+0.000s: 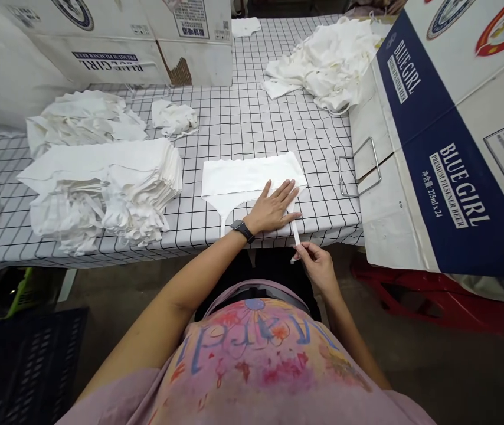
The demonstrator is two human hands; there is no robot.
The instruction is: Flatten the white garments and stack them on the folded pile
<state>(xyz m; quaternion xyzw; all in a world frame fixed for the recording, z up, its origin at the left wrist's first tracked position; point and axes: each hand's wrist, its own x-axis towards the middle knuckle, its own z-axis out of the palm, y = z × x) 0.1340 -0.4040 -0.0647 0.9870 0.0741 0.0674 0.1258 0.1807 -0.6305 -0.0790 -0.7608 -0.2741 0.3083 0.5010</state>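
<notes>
Left hand (pixel 274 208) open and flat, fingers spread, pressing white garment piece (pixel 247 176) on checked table (pixel 252 118), centre near edge; right hand (pixel 319 267) just below that edge, pinching narrow white strap (pixel 295 232) hanging from the piece; folded stack (pixel 101 177) left; loose white heap (pixel 327 59) far right; cardboard box (pixel 447 153) right.

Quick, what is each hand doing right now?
Left hand: open, flat on the garment.
Right hand: closed, pinching the strap at the table edge.
</notes>
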